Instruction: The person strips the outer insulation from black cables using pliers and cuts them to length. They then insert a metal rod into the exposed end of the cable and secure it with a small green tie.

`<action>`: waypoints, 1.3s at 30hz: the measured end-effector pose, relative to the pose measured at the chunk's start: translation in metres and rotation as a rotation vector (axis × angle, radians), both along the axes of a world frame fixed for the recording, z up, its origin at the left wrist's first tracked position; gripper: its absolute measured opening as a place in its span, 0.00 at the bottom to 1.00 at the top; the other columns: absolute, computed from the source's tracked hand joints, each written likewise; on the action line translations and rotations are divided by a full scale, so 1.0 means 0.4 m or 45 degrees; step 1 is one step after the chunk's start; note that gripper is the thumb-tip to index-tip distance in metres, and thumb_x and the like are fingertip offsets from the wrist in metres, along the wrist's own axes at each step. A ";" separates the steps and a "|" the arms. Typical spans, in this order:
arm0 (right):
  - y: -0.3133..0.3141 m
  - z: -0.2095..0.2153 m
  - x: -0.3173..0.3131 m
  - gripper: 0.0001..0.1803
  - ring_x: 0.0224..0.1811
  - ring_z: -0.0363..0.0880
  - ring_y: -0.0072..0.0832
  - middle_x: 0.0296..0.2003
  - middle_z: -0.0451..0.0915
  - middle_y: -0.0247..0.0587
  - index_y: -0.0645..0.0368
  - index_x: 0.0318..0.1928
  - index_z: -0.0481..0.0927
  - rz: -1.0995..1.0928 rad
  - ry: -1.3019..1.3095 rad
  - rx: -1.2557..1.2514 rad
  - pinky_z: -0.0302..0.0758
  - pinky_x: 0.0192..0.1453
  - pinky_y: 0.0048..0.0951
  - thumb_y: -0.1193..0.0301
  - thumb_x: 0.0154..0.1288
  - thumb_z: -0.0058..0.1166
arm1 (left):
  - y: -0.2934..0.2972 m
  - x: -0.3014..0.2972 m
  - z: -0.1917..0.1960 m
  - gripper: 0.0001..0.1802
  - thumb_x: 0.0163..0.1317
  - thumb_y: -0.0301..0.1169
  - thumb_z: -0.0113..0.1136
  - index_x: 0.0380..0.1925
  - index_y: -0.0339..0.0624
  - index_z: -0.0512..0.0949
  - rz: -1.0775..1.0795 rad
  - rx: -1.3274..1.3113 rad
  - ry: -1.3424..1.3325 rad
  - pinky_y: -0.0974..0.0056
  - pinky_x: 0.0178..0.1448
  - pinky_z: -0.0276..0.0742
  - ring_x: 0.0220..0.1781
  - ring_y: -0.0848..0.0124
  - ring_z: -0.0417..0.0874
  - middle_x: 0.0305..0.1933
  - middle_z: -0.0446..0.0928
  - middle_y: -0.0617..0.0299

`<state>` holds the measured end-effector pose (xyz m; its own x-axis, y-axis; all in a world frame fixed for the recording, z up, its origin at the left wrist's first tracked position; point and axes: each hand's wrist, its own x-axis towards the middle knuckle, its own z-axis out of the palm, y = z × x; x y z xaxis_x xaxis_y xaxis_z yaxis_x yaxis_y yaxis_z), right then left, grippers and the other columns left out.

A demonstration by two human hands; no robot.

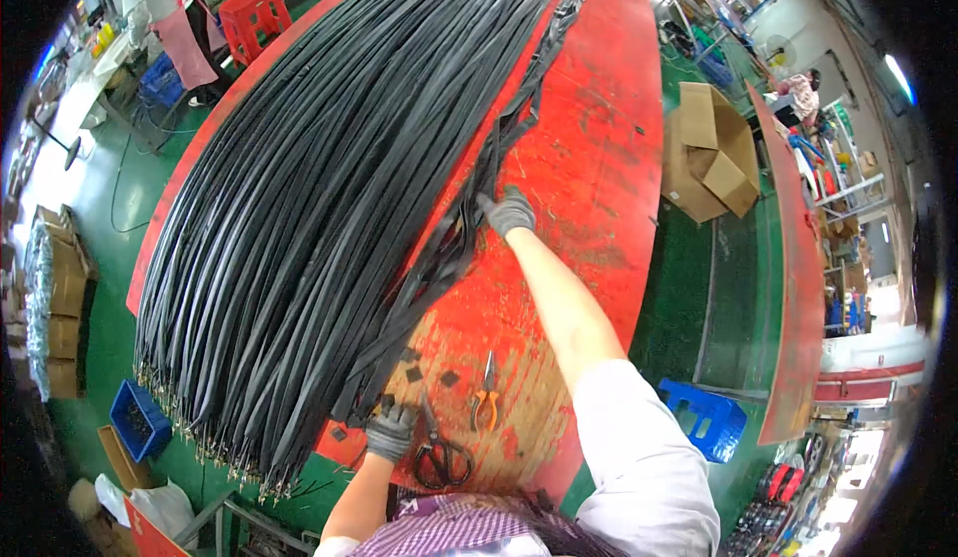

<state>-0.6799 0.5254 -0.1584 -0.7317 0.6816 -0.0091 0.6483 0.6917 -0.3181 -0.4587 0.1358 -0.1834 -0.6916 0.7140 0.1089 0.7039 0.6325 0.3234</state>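
A thick spread of long black cable-like strips (299,208) covers the left part of the red table, with small metal-looking tips at the near end. Along its right edge runs a looser bunch of flat black strips (454,243). My right hand (507,211), in a grey glove, reaches forward with its fingers closed on that bunch. Close to my body my left hand (392,429), also gloved, is curled at the near ends of the strips; what it holds is hidden. Beside it lie black-handled scissors (439,457) and orange-handled pliers (486,407).
Small dark square pieces (413,373) lie on the worn red tabletop (589,138). Right of the table are an open cardboard box (711,153) and a blue plastic stool (704,420). A blue crate (140,420) stands at left, a red stool (253,20) and a person (170,18) beyond.
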 end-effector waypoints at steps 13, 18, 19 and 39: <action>0.051 -0.063 0.222 0.09 0.24 0.69 0.33 0.20 0.68 0.36 0.59 0.28 0.67 -0.706 1.146 -2.275 0.69 0.37 0.39 0.68 0.51 0.49 | 0.036 -0.009 0.011 0.06 0.37 0.33 0.51 0.20 0.49 0.68 0.000 -0.025 0.049 0.59 0.18 0.65 0.21 0.63 0.71 0.19 0.66 0.60; -0.019 0.007 0.202 0.19 0.37 0.69 0.38 0.31 0.71 0.45 0.61 0.37 0.67 -0.132 0.474 0.121 0.65 0.44 0.39 0.65 0.46 0.53 | 0.017 -0.007 -0.003 0.07 0.36 0.32 0.51 0.20 0.47 0.68 0.015 -0.064 -0.046 0.60 0.20 0.66 0.21 0.63 0.70 0.19 0.66 0.59; -0.031 0.044 0.167 0.21 0.40 0.68 0.38 0.34 0.71 0.47 0.62 0.39 0.66 -0.078 0.464 0.559 0.64 0.46 0.38 0.65 0.45 0.54 | 0.014 -0.006 -0.004 0.07 0.36 0.32 0.51 0.20 0.47 0.68 0.031 -0.068 -0.057 0.60 0.20 0.66 0.20 0.63 0.70 0.19 0.66 0.59; 0.004 -0.025 -0.325 0.19 0.42 0.70 0.42 0.42 0.69 0.52 0.56 0.43 0.68 0.363 0.442 0.128 0.68 0.44 0.37 0.76 0.45 0.40 | 0.042 -0.032 0.039 0.07 0.36 0.31 0.51 0.21 0.50 0.69 -0.054 -0.016 0.031 0.60 0.22 0.65 0.21 0.65 0.69 0.21 0.67 0.62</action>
